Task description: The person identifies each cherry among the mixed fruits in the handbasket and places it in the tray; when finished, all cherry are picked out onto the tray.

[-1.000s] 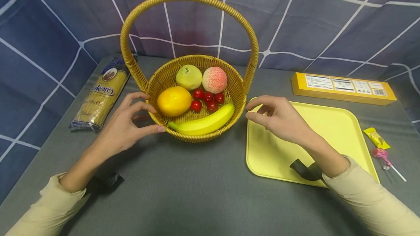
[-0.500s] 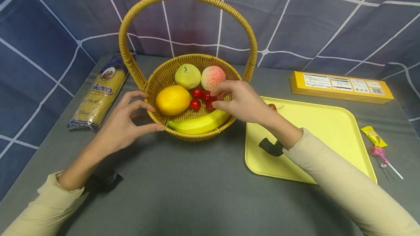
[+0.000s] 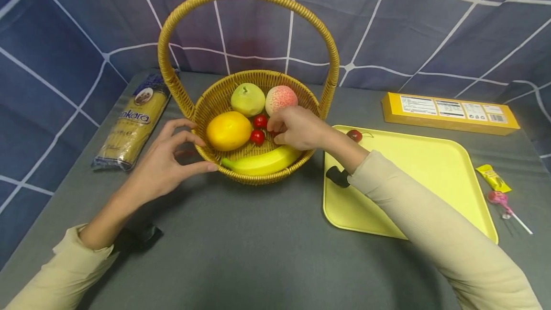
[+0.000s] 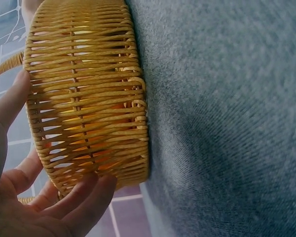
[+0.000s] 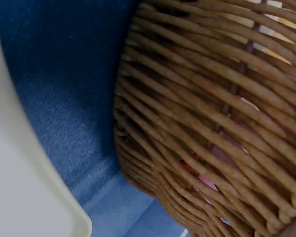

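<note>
In the head view, a wicker basket point(image 3: 254, 180) with a tall arched handle holds a banana point(image 3: 262, 160), a yellow mango-like fruit point(image 3: 229, 131), a green round fruit point(image 3: 247, 100), a peach point(image 3: 281, 97) and red cherries point(image 3: 257, 137). My left hand point(image 3: 165, 161) grips the basket's left side, thumb on the near rim; the left wrist view shows its fingers against the wicker. Inside the basket, my right hand point(image 3: 299, 128) pinches a cherry between thumb and fingertips, mostly hidden by the hand. Only the basket's outside shows in the right wrist view.
One cherry point(image 3: 355, 135) lies on the yellow tray point(image 3: 413, 181) at the right. Behind the tray is a yellow-orange box point(image 3: 449, 114). A small yellow packet point(image 3: 493, 178) and a lollipop point(image 3: 499, 198) lie right of it. A pasta bag point(image 3: 131, 123) lies left of the basket.
My right hand has moved left from the tray's left edge into the basket, down to the cherries. The cherry on the tray has come into view. My left hand stays at the basket.
</note>
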`<state>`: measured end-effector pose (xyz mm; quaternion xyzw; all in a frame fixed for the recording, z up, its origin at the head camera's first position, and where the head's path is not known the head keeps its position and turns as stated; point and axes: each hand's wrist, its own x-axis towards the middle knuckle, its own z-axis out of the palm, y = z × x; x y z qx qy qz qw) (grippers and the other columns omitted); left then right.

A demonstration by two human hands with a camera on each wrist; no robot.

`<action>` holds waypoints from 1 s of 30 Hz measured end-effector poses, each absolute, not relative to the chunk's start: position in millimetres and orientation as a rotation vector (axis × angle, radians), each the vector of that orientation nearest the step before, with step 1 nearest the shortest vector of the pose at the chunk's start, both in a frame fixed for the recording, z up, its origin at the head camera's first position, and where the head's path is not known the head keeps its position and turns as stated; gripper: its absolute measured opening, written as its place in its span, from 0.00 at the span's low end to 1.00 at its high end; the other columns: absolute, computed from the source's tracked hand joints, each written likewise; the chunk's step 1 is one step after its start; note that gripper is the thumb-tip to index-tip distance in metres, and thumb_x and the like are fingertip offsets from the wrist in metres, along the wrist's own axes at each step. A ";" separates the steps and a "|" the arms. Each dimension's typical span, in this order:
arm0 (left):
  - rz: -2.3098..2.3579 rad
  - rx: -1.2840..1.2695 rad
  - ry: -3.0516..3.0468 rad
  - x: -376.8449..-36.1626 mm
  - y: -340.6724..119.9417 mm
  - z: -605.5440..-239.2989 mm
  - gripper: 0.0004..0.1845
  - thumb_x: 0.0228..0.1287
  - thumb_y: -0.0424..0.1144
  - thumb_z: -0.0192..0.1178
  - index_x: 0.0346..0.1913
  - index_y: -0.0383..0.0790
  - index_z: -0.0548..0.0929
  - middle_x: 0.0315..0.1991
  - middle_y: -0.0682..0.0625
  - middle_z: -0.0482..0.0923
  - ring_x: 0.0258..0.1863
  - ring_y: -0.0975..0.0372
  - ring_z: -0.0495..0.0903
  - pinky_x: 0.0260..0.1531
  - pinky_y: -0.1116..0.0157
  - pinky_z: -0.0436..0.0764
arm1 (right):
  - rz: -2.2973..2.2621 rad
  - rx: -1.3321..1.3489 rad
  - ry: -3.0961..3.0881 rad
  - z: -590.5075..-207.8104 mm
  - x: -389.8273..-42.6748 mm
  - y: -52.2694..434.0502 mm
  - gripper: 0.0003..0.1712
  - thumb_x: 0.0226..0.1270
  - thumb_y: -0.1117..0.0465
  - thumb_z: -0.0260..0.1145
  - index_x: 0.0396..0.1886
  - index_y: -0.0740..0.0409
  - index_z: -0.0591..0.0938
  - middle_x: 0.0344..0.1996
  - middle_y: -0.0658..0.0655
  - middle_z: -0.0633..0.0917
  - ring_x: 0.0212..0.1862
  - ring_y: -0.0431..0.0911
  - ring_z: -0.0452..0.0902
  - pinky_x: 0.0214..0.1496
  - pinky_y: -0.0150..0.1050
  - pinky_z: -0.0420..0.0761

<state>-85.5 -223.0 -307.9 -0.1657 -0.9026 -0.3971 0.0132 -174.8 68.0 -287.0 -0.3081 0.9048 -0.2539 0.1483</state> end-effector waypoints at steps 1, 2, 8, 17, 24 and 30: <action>-1.237 -0.516 -2.811 -85.2 -222.8 -308.1 0.22 0.51 0.42 0.78 0.45 0.34 0.81 0.65 0.42 0.61 0.61 0.47 0.64 0.51 0.42 0.79 | -0.705 -0.899 2.605 -287.8 -175.4 67.8 0.13 0.61 0.68 0.68 0.47 0.62 0.85 0.39 0.55 0.86 0.44 0.49 0.79 0.52 0.42 0.78; -1.240 -0.517 -2.809 -84.9 -222.9 -308.0 0.22 0.52 0.42 0.78 0.45 0.34 0.81 0.65 0.42 0.61 0.61 0.47 0.64 0.51 0.42 0.79 | -0.680 -0.909 2.615 -288.3 -175.7 67.3 0.13 0.60 0.68 0.68 0.46 0.61 0.85 0.38 0.55 0.86 0.43 0.49 0.78 0.52 0.43 0.77; -1.245 -0.519 -2.814 -84.3 -222.4 -307.6 0.22 0.52 0.42 0.77 0.45 0.34 0.81 0.65 0.41 0.60 0.61 0.47 0.64 0.51 0.42 0.79 | -0.596 -0.889 2.687 -292.2 -174.7 62.7 0.12 0.61 0.65 0.70 0.45 0.60 0.85 0.34 0.52 0.86 0.42 0.50 0.78 0.51 0.49 0.76; -1.243 -0.522 -2.822 -83.6 -222.0 -306.7 0.22 0.53 0.42 0.77 0.45 0.35 0.80 0.66 0.41 0.60 0.62 0.45 0.63 0.51 0.40 0.78 | -0.601 -0.908 2.721 -293.9 -169.7 62.6 0.12 0.62 0.65 0.69 0.45 0.58 0.86 0.36 0.51 0.86 0.43 0.48 0.79 0.50 0.47 0.78; -1.240 -0.522 -2.828 -83.7 -221.9 -306.4 0.22 0.53 0.43 0.77 0.46 0.35 0.80 0.66 0.41 0.60 0.62 0.45 0.64 0.51 0.41 0.79 | -0.824 -0.922 2.748 -296.0 -165.5 66.6 0.12 0.62 0.64 0.69 0.46 0.60 0.86 0.39 0.52 0.87 0.41 0.44 0.80 0.50 0.40 0.78; -1.242 -0.525 -2.831 -84.3 -222.2 -305.8 0.23 0.53 0.43 0.77 0.46 0.34 0.80 0.66 0.41 0.59 0.62 0.44 0.64 0.51 0.42 0.79 | -0.885 -0.937 2.744 -295.4 -162.6 69.6 0.13 0.66 0.64 0.68 0.50 0.60 0.85 0.45 0.54 0.87 0.44 0.45 0.80 0.52 0.40 0.77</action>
